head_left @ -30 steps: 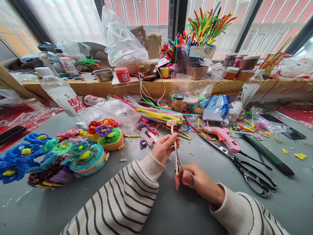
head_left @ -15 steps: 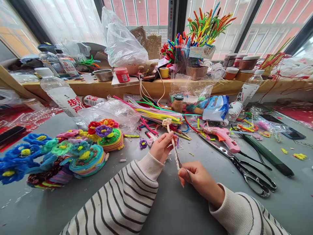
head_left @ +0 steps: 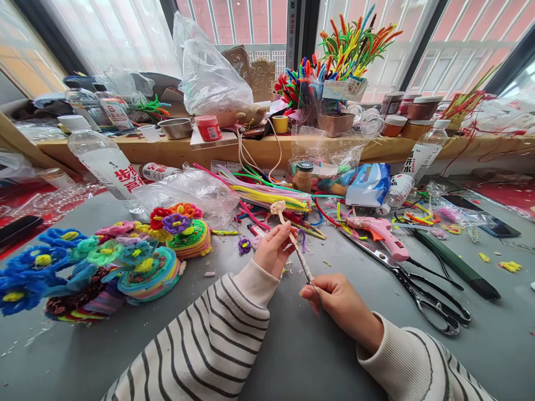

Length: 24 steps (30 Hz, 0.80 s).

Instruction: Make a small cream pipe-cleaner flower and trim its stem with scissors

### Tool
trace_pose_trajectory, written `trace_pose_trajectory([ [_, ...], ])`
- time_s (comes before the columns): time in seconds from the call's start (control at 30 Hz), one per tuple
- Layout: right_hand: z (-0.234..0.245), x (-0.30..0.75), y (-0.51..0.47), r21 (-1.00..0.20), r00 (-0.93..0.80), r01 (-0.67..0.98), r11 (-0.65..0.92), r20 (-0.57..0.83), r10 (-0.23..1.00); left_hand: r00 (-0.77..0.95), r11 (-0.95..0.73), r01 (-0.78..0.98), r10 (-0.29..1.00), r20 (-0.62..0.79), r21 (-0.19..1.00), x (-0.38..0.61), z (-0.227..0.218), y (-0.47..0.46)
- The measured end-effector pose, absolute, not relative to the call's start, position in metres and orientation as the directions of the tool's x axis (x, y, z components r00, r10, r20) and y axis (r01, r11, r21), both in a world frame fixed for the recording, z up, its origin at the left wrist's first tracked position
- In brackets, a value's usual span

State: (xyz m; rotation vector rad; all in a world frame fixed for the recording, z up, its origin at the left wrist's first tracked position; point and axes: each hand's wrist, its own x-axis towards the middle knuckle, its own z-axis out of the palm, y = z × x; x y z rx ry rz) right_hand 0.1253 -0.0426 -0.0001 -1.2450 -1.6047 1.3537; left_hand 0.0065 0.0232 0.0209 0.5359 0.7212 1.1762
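My left hand (head_left: 273,249) pinches a cream pipe cleaner (head_left: 297,245), whose curled, flower-like end (head_left: 278,208) stands up above the fingers. Its straight length slants down toward my right hand (head_left: 332,298). That hand is closed around small metal scissors (head_left: 308,274), their slim blades lying along the lower part of the stem and a handle loop partly hidden by the fingers. Whether the blades are apart or together is too small to tell. Behind the hands lies a bundle of coloured pipe cleaners (head_left: 271,196).
Pipe-cleaner flowers (head_left: 44,259) on coiled bases (head_left: 152,275) occupy the left. To the right are a pink glue gun (head_left: 378,234), large black-handled scissors (head_left: 434,295) and a dark green bar-shaped tool (head_left: 460,267). A water bottle (head_left: 102,161) leans at back left; a jar (head_left: 303,177) stands behind.
The curled end has shifted slightly left and the stem tilts more. My right hand has turned a little, bringing the scissors' blades along the stem's lower part.
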Motion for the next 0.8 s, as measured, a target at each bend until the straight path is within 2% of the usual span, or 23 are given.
trace_pose_trajectory([
  [0.13, 0.0019, 0.1267, -0.043, -0.977, -0.25, 0.214, 0.02, -0.035, 0.968, 0.212, 0.276, -0.654, 0.961, -0.179, 0.705, 0.0054, 0.0196, 0.024],
  [0.3, -0.0015, 0.1308, -0.0415, -0.98, -0.038, 0.193, 0.052, 0.045, 0.998, 0.227, 0.277, -0.679, 0.96, -0.165, 0.68, 0.0041, 0.0183, 0.0245],
  [0.43, -0.0042, 0.1326, -0.0399, -0.991, 0.068, 0.13, 0.02, 0.029, 0.997, 0.304, 0.307, -0.608, 0.942, -0.143, 0.732, 0.0054, 0.0179, 0.0212],
  [0.6, -0.0011, 0.1314, -0.0387, -0.999, 0.035, 0.052, 0.001, 0.003, 0.999, 0.385, 0.293, -0.497, 0.918, -0.095, 0.817, 0.0084, 0.0142, 0.0169],
  [0.73, 0.003, 0.1296, -0.039, -0.995, -0.106, 0.05, -0.082, -0.087, 0.991, 0.331, 0.25, -0.557, 0.941, -0.064, 0.792, 0.008, 0.0119, 0.0198],
  [0.8, 0.0032, 0.129, -0.0391, -0.995, -0.153, 0.059, -0.082, -0.09, 0.984, 0.321, 0.235, -0.582, 0.946, -0.046, 0.779, 0.0074, 0.012, 0.0213],
])
